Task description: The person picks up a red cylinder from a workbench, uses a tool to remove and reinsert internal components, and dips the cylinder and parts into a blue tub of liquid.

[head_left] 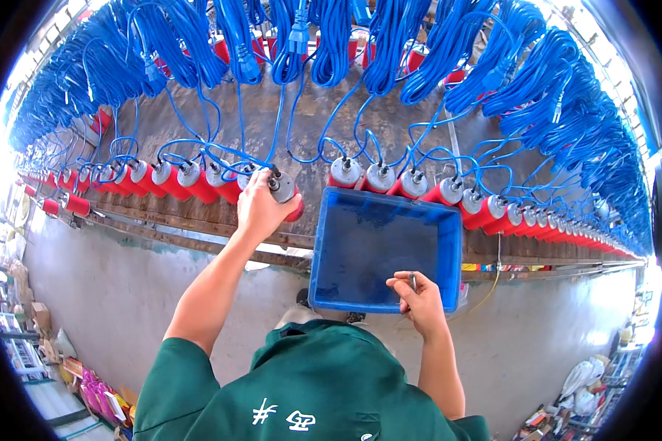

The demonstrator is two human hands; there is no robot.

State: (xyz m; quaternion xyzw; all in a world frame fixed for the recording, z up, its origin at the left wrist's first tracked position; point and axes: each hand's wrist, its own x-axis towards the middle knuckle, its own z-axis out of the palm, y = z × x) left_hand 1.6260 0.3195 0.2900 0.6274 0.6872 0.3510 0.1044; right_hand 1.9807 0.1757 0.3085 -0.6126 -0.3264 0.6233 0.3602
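Note:
My left hand (257, 209) is closed round the top of a red cylinder with a grey end cap (282, 188), at the front edge of the bench; black fittings stand up from the cap. My right hand (421, 301) is held over the near right part of a blue plastic tray (318, 257). Between its thumb and fingers is a small dark metal piece (413, 281), too small to tell its kind. Dark wet-looking stains mark the tray's floor. Just beyond the tray stand several more capped red cylinders (381, 178), with blue cables coming out of their caps.
Bundles of blue cable (331, 44) hang in a long row above the far side of the worn metal bench (265, 110). Loose blue cables loop across to the row of cylinders (187, 180). Boxes and bags (99, 393) lie on the floor at the lower left.

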